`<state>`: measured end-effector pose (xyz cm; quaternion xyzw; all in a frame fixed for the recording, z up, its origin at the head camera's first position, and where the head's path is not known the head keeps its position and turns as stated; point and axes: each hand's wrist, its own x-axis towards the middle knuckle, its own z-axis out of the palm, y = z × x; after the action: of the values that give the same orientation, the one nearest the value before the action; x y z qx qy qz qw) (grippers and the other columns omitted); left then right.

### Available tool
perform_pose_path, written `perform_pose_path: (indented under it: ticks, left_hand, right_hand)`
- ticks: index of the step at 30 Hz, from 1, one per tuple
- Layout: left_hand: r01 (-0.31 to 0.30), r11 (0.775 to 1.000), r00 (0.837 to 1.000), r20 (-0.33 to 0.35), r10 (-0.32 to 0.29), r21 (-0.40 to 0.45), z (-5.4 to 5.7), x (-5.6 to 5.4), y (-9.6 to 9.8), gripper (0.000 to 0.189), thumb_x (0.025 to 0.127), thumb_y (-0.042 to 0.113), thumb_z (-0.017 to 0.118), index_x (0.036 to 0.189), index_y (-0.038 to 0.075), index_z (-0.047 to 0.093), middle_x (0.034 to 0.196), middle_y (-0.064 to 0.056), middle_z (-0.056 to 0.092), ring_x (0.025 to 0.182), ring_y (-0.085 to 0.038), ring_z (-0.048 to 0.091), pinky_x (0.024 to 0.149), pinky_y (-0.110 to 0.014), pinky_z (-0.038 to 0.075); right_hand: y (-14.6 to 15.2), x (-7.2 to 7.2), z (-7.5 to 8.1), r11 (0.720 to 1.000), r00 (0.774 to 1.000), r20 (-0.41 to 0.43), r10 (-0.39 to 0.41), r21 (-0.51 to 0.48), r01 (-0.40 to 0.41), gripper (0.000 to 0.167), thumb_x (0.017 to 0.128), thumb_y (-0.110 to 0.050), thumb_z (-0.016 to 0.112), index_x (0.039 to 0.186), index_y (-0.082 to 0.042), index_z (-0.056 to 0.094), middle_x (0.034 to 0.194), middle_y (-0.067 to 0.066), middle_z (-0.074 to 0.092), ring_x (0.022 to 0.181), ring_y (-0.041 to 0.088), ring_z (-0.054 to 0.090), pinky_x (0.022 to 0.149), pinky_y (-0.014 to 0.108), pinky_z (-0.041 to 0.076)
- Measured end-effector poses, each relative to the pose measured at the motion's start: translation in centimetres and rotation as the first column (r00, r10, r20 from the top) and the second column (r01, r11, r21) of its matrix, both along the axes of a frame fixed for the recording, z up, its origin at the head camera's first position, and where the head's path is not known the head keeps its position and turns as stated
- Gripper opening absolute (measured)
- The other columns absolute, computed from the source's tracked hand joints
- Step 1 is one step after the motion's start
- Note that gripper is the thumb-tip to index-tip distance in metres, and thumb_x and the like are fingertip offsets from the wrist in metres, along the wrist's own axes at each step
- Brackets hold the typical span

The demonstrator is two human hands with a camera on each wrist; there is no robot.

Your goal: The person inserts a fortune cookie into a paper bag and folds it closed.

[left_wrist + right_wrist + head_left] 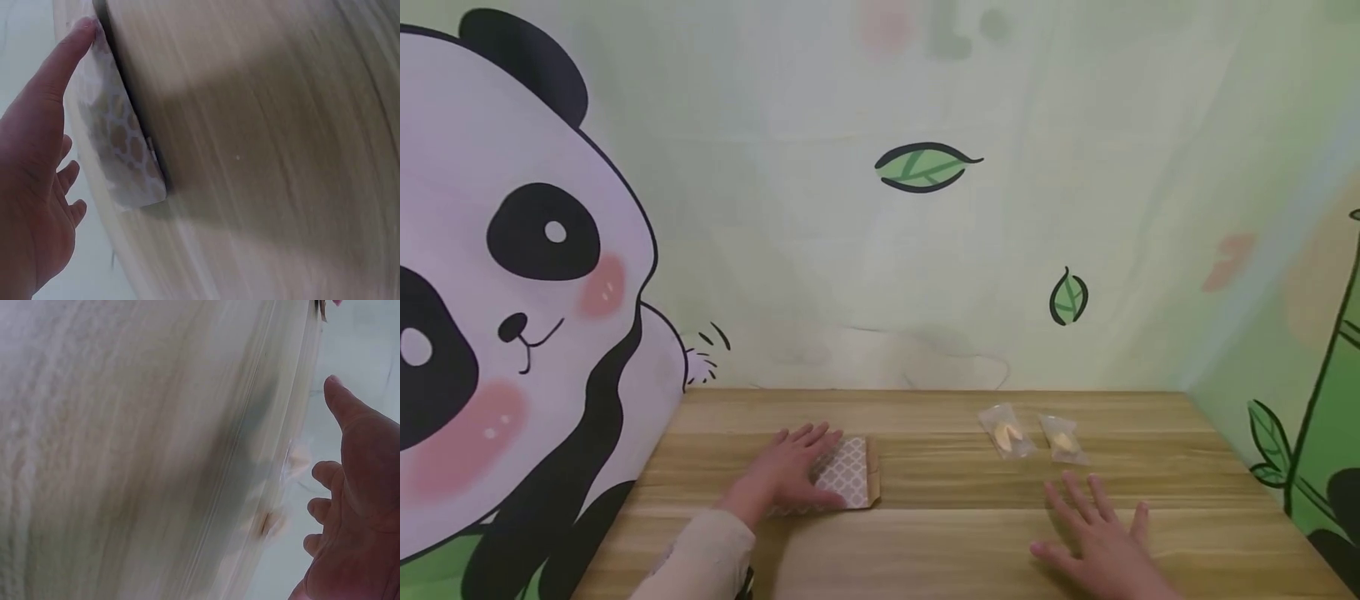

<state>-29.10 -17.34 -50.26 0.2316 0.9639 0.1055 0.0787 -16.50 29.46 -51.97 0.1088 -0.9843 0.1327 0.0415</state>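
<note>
A flat paper packet [848,477] with a white lattice pattern and a brown kraft edge lies left of centre on the table. My left hand [792,468] rests over its left part with fingers spread and straight. In the left wrist view, the thumb touches the near end of the packet [122,134]. My right hand [1096,537] is held palm down with spread fingers, holding nothing. Beyond its fingertips lie two clear wrappers, each with a small tan cookie, the left one [1006,435] and the right one [1063,442]. Both look blurred in the right wrist view.
The wood-grain table [925,550] reaches back to a pale green cloth backdrop [820,250] printed with leaves. A large printed panda [535,333] covers the backdrop at the left. Green printed plants stand at the far right.
</note>
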Motion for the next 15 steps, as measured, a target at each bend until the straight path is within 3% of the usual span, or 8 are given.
perform_pose_path:
  ticks: [9,15]
  left_hand:
    - [0.008,0.998,1.0,0.016,-0.009,0.064,-0.6,0.7,0.6,0.114,0.076,0.078,0.08,0.166,0.019,0.041,0.172,-0.012,0.035,0.159,-0.041,0.03,0.129,-0.065,0.02]
    - [0.033,0.996,0.999,-0.001,-0.033,0.079,-1.1,1.0,0.6,0.111,0.078,0.075,0.082,0.163,0.015,0.045,0.168,-0.015,0.041,0.155,-0.04,0.037,0.125,-0.069,0.026]
  right_hand:
    - [-0.7,0.0,-0.1,0.998,0.999,-0.014,0.036,-0.043,-0.036,0.087,0.093,-0.063,0.073,0.159,-0.012,0.051,0.17,0.022,0.033,0.155,0.055,0.024,0.105,0.096,0.002]
    - [-1.2,0.1,0.0,0.994,0.998,0.01,0.059,-0.092,-0.058,0.086,0.094,-0.06,0.074,0.16,-0.011,0.049,0.17,0.022,0.031,0.157,0.055,0.02,0.108,0.093,-0.003]
